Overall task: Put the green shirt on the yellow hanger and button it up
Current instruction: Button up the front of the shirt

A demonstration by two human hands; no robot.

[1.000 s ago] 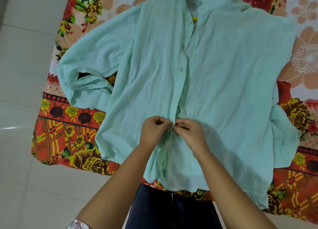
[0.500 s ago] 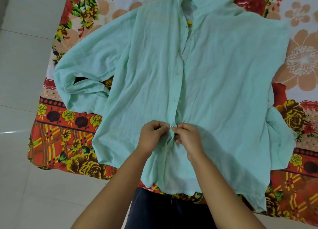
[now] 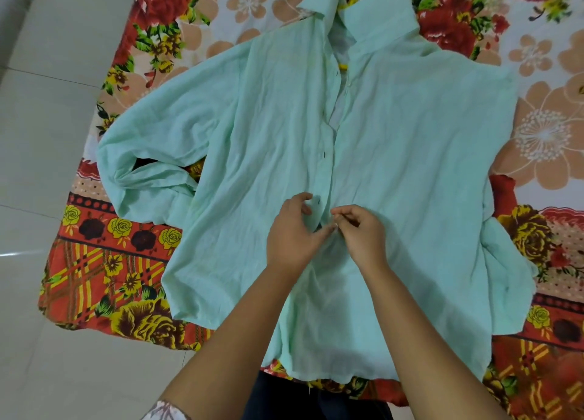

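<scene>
So the green shirt (image 3: 410, 166) was lying flat, front up, on the floral blanket (image 3: 126, 261). Just a sliver of the yellow hanger (image 3: 343, 67) was peeking out at the open neck, so the hanging part looked done to me. The step in hand was the buttoning, low down the front.

The left hand (image 3: 294, 233) had one front edge pinched between thumb and fingers. The right hand (image 3: 360, 233) had its fingers curled in a tight pinch on the opposite edge, and the two met right at the fingertips (couldn't make out the button in there, too small). A button (image 3: 324, 155) higher up looked closed, while the stretch below the collar gaped open.

My guess for the next move: work that button through its hole, then do whichever ones are left. Both edges need to stay lined up so the front doesn't go crooked.
</scene>
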